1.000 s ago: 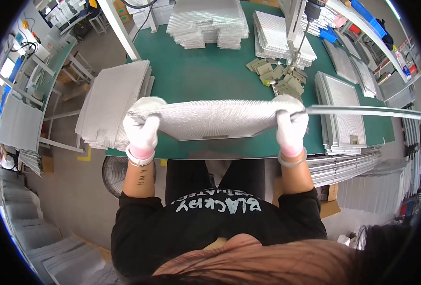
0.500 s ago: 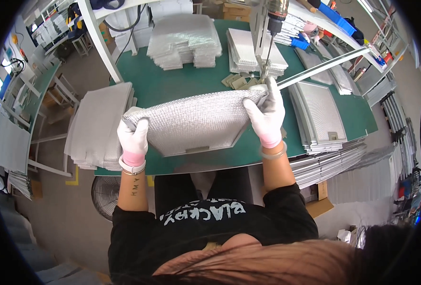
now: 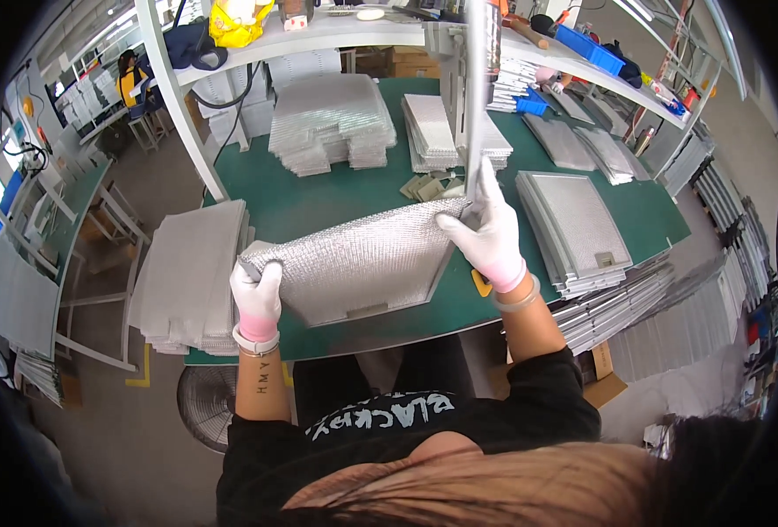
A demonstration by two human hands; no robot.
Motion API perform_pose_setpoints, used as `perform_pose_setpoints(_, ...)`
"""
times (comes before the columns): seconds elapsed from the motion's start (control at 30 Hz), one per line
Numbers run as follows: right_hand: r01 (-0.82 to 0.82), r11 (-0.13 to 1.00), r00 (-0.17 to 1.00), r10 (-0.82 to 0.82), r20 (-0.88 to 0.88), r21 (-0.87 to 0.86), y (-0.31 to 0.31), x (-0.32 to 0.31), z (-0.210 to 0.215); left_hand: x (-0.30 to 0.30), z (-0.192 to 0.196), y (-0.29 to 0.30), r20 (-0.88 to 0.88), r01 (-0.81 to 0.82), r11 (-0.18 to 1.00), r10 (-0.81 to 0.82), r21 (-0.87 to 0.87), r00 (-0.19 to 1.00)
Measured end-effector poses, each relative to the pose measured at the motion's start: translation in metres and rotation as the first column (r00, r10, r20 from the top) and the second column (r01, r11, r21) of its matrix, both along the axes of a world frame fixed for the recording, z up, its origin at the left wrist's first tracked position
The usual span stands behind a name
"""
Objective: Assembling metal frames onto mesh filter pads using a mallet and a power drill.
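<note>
Between my gloved hands a silver mesh filter panel is held tilted above the green table, with a small plate at its lower edge. My left hand is closed on the panel's upper left corner, thumb on the mesh. At the upper right corner my right hand is closed, its thumb against the mesh and its fingers by a long metal frame strip. The strip stands nearly upright from that corner. Behind the panel lie several small tan plates.
Mesh sheets are stacked at left and at back. Framed filters are piled on the right. A white shelf crosses above the table, partly behind the strip. A yellow object shows beside my right wrist. A fan stands below.
The metal strip has swung from slanting up to the right to nearly upright. Both hands keep hold of the panel. The view has shifted, showing more of the shelf.
</note>
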State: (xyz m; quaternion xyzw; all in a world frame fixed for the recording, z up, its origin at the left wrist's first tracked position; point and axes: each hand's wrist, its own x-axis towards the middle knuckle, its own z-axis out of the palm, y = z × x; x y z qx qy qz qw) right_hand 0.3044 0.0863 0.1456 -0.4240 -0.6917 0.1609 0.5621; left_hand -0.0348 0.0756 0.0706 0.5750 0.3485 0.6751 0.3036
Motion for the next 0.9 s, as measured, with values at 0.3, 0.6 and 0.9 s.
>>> perform_pose_setpoints(0.3, -0.258, 0.945, 0.855, 0.128, 0.502, 0.199, 0.008, 0.023, 0.033, 0.004, 0.000, 0.005, 0.060, 0.094, 0.993, -0.099, 0.076, 0.993)
perform_pose_setpoints(0.6, -0.519, 0.846, 0.662, 0.306, 0.684, 0.124, 0.009, 0.015, 0.064, -0.001, 0.004, -0.006, 0.010, 0.088, 0.996, -0.088, -0.027, 0.996)
perform_pose_setpoints(0.9, -0.676, 0.731, 0.484, 0.531, 0.696, -0.087, 0.011, -0.031, 0.087, 0.009, 0.048, -0.009, -0.107, 0.117, 0.992, -0.111, 0.044, 0.988)
